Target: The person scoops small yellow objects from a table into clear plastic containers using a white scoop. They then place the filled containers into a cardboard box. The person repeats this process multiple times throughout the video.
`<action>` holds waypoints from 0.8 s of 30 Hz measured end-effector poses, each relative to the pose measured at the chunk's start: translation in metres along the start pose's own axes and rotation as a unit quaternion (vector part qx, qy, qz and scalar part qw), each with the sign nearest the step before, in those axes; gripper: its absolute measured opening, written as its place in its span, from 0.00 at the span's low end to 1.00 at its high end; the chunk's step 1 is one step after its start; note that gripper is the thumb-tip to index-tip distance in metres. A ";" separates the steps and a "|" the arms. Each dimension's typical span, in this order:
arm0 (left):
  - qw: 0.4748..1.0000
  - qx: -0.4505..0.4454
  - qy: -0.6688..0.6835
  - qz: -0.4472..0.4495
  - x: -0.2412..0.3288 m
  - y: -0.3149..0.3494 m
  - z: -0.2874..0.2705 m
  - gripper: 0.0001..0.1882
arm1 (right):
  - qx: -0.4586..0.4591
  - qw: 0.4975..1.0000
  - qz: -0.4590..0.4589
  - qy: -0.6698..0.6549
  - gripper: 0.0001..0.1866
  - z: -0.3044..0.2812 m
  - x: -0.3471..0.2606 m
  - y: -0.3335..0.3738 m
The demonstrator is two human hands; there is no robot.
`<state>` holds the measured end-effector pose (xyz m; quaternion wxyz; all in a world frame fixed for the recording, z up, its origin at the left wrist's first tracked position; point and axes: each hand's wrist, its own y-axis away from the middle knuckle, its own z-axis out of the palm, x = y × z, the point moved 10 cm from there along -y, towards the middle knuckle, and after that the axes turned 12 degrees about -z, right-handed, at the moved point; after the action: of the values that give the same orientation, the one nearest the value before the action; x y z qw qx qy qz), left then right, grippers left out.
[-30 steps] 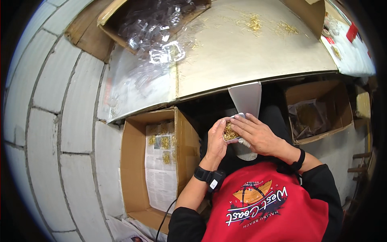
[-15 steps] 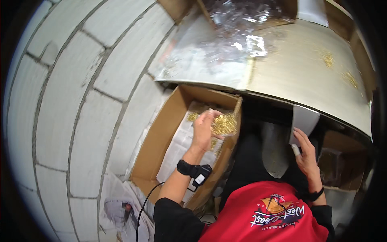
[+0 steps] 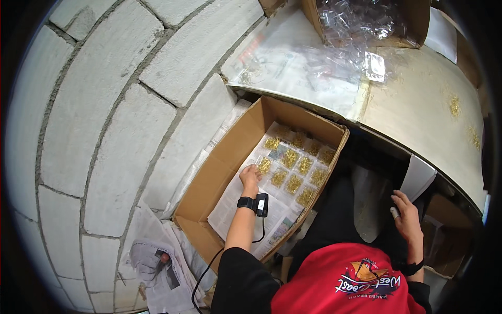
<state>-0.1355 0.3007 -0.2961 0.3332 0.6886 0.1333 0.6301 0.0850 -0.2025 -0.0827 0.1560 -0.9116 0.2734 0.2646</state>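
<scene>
My left hand [image 3: 251, 177] reaches into an open cardboard box [image 3: 206, 180]. Its fingers are closed at the near-left edge of a small clear plastic case of gold pieces [image 3: 264, 165], set down at the end of a row. Several similar cases [image 3: 293, 183] lie in rows beside it on newspaper [image 3: 232, 206]. The gold pieces look like small thin pins or clips; their kind is too small to make out. My right hand [image 3: 407, 215] is at the lower end of a white sheet or flap [image 3: 419, 177] under the table edge, its fingers loosely stretched and apart from the thumb.
Beyond the box stands a worktable [image 3: 418, 99] with loose gold pieces [image 3: 454, 105] at its right. A carton of clear plastic cases [image 3: 361, 23] spills onto it. A second cardboard box [image 3: 449, 233] is at my right. Crumpled paper [image 3: 157, 261] lies left, against a block wall [image 3: 120, 141].
My left hand has lowered a case of gold pieces from above the box onto the newspaper, uncovering the rows of cases. The view has shifted, and my right hand is now lower on the white sheet.
</scene>
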 end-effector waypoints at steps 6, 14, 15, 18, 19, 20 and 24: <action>0.997 0.024 -0.059 0.032 -0.007 -0.031 0.019 0.09 | -0.069 0.997 0.037 0.015 0.17 0.019 0.016 0.011; 0.938 0.097 -0.208 0.260 0.011 -0.068 0.016 0.15 | -0.083 0.996 0.013 0.022 0.16 0.026 0.017 0.013; 0.942 0.092 -0.212 0.242 0.007 -0.075 0.016 0.12 | -0.084 0.996 0.009 0.027 0.16 0.025 0.017 0.012; 0.875 0.087 -0.359 0.314 0.020 -0.043 0.042 0.09 | -0.056 0.997 -0.034 0.030 0.16 0.020 0.017 0.012; 0.883 0.078 -0.379 0.266 0.020 -0.043 0.038 0.11 | -0.047 0.997 -0.047 0.031 0.16 0.012 0.015 0.008; 0.871 0.093 -0.365 0.314 0.021 -0.065 0.011 0.16 | -0.039 0.996 -0.077 0.022 0.16 0.006 0.008 0.001; 0.861 0.069 -0.381 0.330 0.080 0.006 0.065 0.18 | 0.112 0.988 -0.080 0.067 0.13 -0.083 0.022 0.002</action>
<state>-0.0611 0.3256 -0.2295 0.0824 0.9000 -0.1958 0.3806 0.1324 -0.2494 -0.0280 0.2596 -0.9228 0.2373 0.1576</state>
